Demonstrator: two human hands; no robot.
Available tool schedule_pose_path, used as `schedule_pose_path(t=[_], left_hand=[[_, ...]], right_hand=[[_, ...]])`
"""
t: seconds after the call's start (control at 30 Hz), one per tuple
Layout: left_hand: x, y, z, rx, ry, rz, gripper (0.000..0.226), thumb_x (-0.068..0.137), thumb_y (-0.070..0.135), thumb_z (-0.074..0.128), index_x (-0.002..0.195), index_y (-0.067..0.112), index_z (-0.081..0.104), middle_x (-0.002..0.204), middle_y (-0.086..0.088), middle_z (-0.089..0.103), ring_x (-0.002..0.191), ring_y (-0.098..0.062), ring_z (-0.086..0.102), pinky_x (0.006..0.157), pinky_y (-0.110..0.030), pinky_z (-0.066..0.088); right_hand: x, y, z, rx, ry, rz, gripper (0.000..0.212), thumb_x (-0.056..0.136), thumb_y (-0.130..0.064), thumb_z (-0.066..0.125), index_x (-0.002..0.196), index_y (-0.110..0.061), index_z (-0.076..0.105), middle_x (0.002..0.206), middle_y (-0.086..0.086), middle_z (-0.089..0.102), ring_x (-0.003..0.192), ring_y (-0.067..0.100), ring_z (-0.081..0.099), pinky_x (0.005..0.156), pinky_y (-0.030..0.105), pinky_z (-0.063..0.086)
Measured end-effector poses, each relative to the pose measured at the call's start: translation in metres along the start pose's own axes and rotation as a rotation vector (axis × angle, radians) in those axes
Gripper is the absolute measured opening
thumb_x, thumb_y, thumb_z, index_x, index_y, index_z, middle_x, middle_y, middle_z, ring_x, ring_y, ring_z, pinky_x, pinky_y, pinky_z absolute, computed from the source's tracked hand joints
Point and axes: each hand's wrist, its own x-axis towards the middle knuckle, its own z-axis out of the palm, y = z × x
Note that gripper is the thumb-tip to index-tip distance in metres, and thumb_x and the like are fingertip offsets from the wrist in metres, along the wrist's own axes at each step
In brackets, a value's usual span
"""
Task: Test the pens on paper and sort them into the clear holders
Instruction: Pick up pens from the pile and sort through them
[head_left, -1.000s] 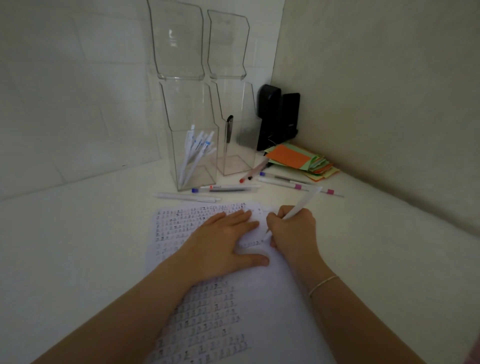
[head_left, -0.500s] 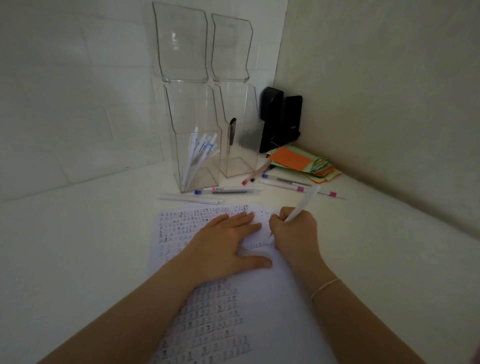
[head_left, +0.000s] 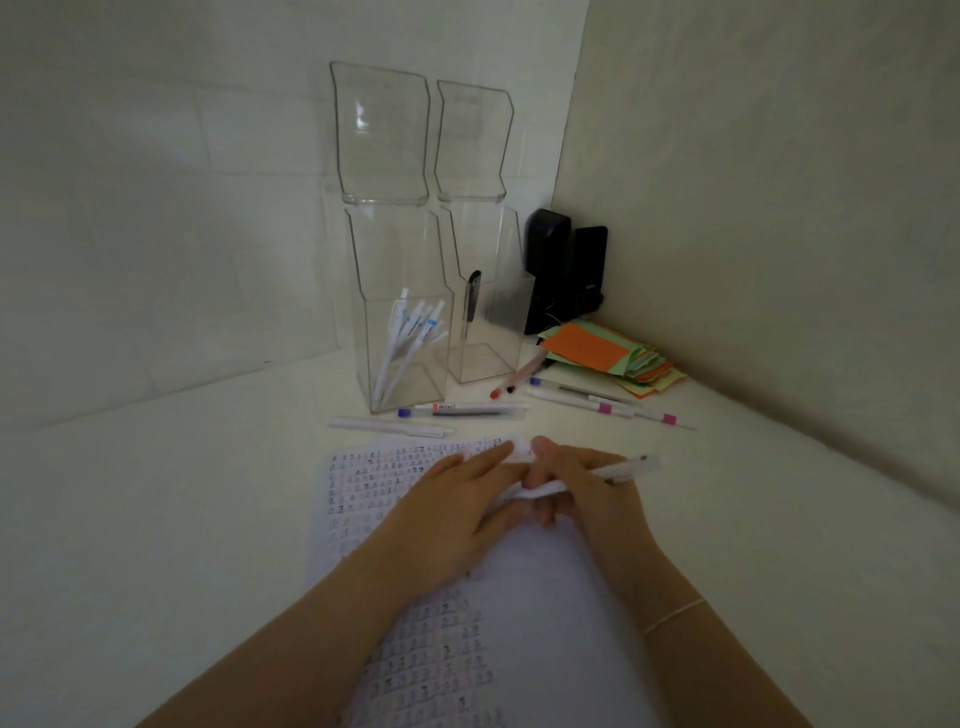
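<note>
Head view: one camera, it looks down at your two hands on the table.
Paper: it lies in the lower middle, from 6 o'clock up to the centre, with rows of small marks on its left half.
Left hand: your fingers lie mostly straight over the top part of the paper. Whether they press or pinch the white thing between the hands, I cannot tell.
Right hand: your fingers are curled around a white pen. The pen lies almost flat and points toward 3 o'clock.
Wrist: a thin bracelet is on your right wrist.
Left holder: it stands at 12 o'clock from the hands, and several white pens lean inside it.
Right holder: it stands just beside the left holder, on the 3 o'clock side, with one dark pen inside.
Loose pens: they lie on the table between the holders and the paper, and more toward 2 o'clock.
Corner: colored paper notes lie at 1 o'clock, with a black device behind them.
</note>
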Motion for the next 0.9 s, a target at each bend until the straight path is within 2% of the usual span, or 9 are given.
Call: schedule_pose_path(t=[0.13,0.3,0.43,0.53,0.63,0.7,0.8,0.83,0.9], left_hand=[[0.002,-0.001,-0.001,0.046,0.13,0.029,0.054,0.091,0.052,0.025,0.122,0.024,0.059,0.142,0.007,0.045,0.133,-0.003,0.034,0.116,-0.037,0.014],[0.003,-0.003,0.001,0.004,0.161,-0.008,0.06,0.089,0.057,0.02,0.12,0.023,0.06,0.14,0.011,0.046,0.127,0.011,0.026,0.114,-0.027,0.002],[0.002,-0.006,0.002,0.024,0.186,-0.005,0.072,0.088,0.064,0.012,0.12,0.022,0.061,0.138,0.01,0.049,0.124,0.011,0.027,0.114,-0.03,0.004],[0.001,-0.005,0.0,0.047,0.171,-0.017,0.066,0.088,0.06,0.021,0.123,0.019,0.06,0.136,0.007,0.051,0.126,0.003,0.036,0.116,-0.036,0.009],[0.001,-0.003,-0.005,0.084,0.169,-0.064,0.064,0.088,0.055,0.02,0.126,0.019,0.057,0.132,0.005,0.056,0.125,-0.005,0.046,0.117,-0.036,0.012],[0.001,-0.006,-0.012,0.114,0.233,-0.098,0.061,0.088,0.059,0.023,0.125,0.023,0.057,0.126,0.006,0.061,0.119,-0.006,0.052,0.116,-0.036,0.017],[0.001,-0.02,-0.026,0.137,0.331,-0.221,0.063,0.084,0.065,0.029,0.128,0.028,0.053,0.123,0.006,0.061,0.116,-0.012,0.054,0.111,-0.037,0.029],[-0.001,-0.027,-0.03,0.145,0.375,-0.271,0.061,0.083,0.063,0.032,0.126,0.026,0.055,0.119,0.003,0.063,0.112,-0.017,0.056,0.105,-0.038,0.035],[-0.003,-0.039,-0.036,0.182,0.413,-0.364,0.048,0.084,0.05,0.042,0.118,0.022,0.06,0.108,-0.003,0.063,0.102,-0.025,0.058,0.09,-0.039,0.042]], right_hand=[[0.0,-0.014,0.003,0.222,0.035,0.067,0.037,0.079,-0.032,0.057,0.055,-0.007,0.068,0.047,0.008,0.059,0.028,0.015,0.039,0.032,0.017,0.029],[0.001,-0.027,-0.01,0.769,0.076,0.295,0.053,0.078,-0.053,0.054,0.061,-0.004,0.067,0.066,0.008,0.062,0.056,0.017,0.058,0.042,0.021,0.045],[0.004,-0.018,-0.016,0.824,0.013,0.342,0.042,0.074,-0.046,0.063,0.067,-0.004,0.062,0.071,0.01,0.055,0.05,0.016,0.047,0.049,0.024,0.038],[0.005,-0.017,-0.018,0.843,-0.027,0.363,0.043,0.062,-0.045,0.076,0.071,-0.006,0.062,0.073,0.008,0.054,0.052,0.016,0.047,0.052,0.025,0.037],[0.005,-0.026,-0.009,0.763,0.079,0.402,0.051,0.067,-0.053,0.067,0.078,-0.004,0.061,0.075,0.009,0.059,0.056,0.017,0.056,0.051,0.024,0.046],[0.014,-0.041,0.001,0.645,0.124,0.37,0.031,0.081,-0.035,0.06,0.077,-0.005,0.058,0.075,0.009,0.058,0.054,0.016,0.056,0.047,0.024,0.047],[0.045,-0.077,0.029,0.323,0.105,0.151,0.015,0.095,-0.015,0.051,0.085,-0.006,0.058,0.077,0.007,0.057,0.057,0.011,0.056,0.049,0.021,0.05],[0.057,-0.092,0.042,0.159,0.102,0.059,0.01,0.096,-0.013,0.05,0.095,-0.006,0.057,0.08,0.007,0.058,0.057,0.01,0.057,0.051,0.02,0.052],[0.082,-0.115,0.07,-0.097,0.121,-0.167,0.015,0.095,-0.007,0.049,0.11,-0.01,0.051,0.088,0.012,0.058,0.054,0.009,0.059,0.054,0.021,0.055]])
